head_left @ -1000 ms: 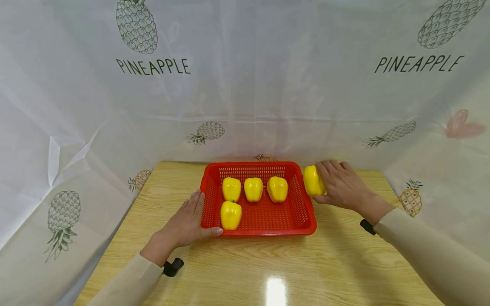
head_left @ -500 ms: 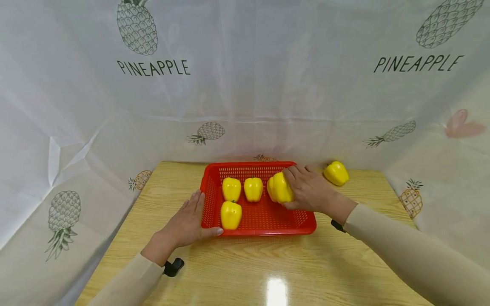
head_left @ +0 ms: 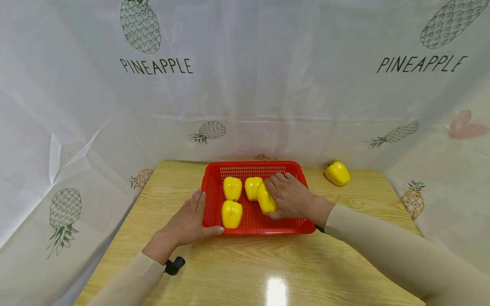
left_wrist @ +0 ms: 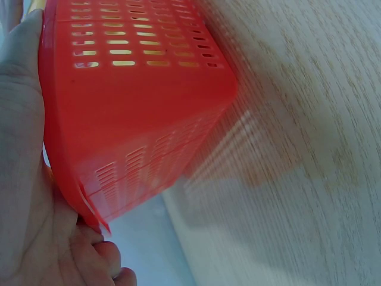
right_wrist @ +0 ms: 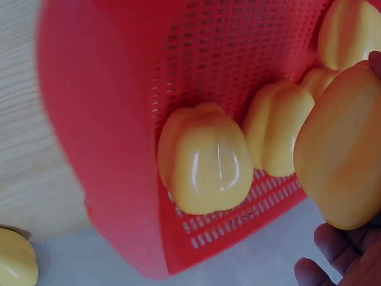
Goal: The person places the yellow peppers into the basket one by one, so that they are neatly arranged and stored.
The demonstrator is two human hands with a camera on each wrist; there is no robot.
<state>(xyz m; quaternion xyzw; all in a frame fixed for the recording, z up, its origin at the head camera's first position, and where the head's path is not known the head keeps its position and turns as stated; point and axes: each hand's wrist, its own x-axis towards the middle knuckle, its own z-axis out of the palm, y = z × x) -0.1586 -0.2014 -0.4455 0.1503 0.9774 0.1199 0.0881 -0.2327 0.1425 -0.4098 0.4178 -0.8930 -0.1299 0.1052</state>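
My right hand [head_left: 290, 197] grips a yellow bell pepper [head_left: 266, 199] over the middle of a red plastic basket [head_left: 264, 232]. In the right wrist view that held pepper [right_wrist: 342, 152] appears at the right, above the others. Two more peppers [head_left: 232, 188] [head_left: 232, 214] stand at the basket's left, one behind the other. Another pepper [head_left: 252, 187] is by the back wall. A further pepper [right_wrist: 205, 161], masked by my right hand in the head view, shows in the right wrist view. My left hand [head_left: 185, 221] rests on the basket's left front corner, fingers straight along the rim.
One yellow bell pepper [head_left: 337, 173] lies on the wooden table [head_left: 245, 267] at the back right, outside the basket. A pale curtain [head_left: 260, 93] printed with pineapples hangs behind and at both sides.
My right hand has carried the held pepper from beyond the basket's right rim leftward over the basket. The table pepper, earlier masked by that hand, has come into view. My left hand stays put.
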